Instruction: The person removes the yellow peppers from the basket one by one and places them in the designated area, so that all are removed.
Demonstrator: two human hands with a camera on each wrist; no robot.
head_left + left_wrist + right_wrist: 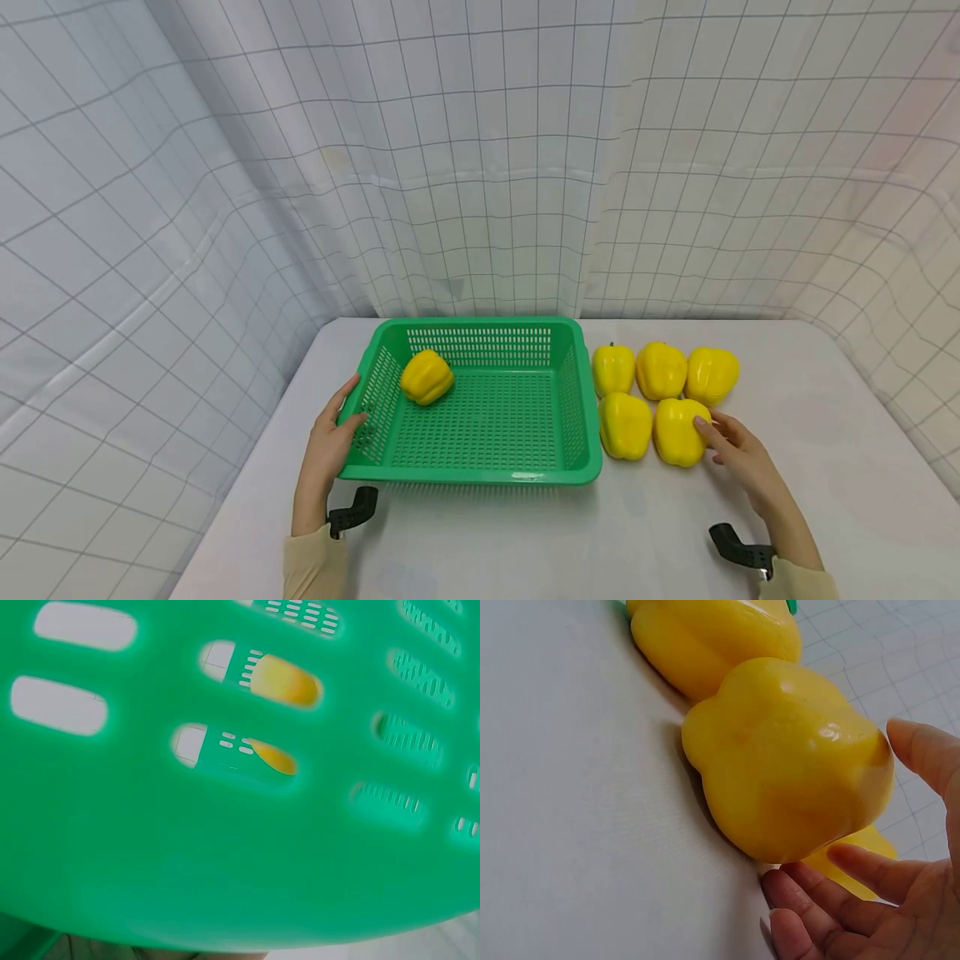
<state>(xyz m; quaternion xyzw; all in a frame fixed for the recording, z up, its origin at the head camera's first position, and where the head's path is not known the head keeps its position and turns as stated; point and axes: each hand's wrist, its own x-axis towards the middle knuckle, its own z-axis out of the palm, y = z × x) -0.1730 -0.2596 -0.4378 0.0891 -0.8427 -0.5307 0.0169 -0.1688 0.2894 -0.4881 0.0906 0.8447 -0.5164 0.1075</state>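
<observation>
A green plastic basket (487, 477) stands on the table, with one yellow bell pepper (427, 377) inside near its left wall. At that left side my left hand (328, 433) grips the rim, thumb over the inside and fingers outside. The basket's slotted wall (225, 862) fills the left wrist view and hides most of this hand. My right hand (742, 458) reaches the near right yellow bell pepper (787, 765), thumb tip at one edge and loosely bent fingers beside its base. That pepper rests on the table.
Right of the basket, another yellow bell pepper (626, 426) lies beside the touched one. Behind them is a row of three: left pepper (613, 370), middle pepper (662, 371) and right pepper (712, 376). A white grid-patterned curtain (480, 192) encloses the white table (510, 550).
</observation>
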